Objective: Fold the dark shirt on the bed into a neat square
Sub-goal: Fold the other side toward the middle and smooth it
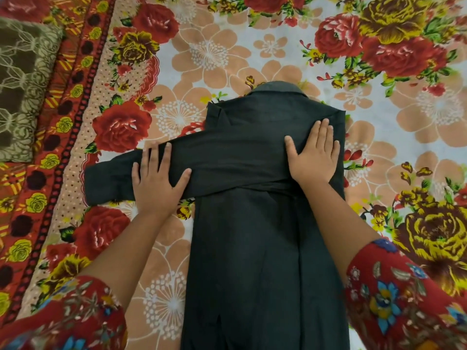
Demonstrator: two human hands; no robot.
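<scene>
The dark shirt (255,248) lies flat on the bed, back side up, collar at the far end and hem running off the bottom of the frame. Its sides are folded inward, making a long narrow panel. One sleeve crosses the upper body and sticks out to the left, its cuff resting on the sheet. My left hand (158,178) lies flat on that sleeve with fingers spread. My right hand (314,152) presses flat on the shirt's upper right part, near the folded edge. Neither hand grips the cloth.
The bed is covered by a floral sheet (227,51) with red roses and peach flowers. A brown patterned pillow (22,84) sits at the far left. Both of my forearms wear red flowered sleeves at the lower corners.
</scene>
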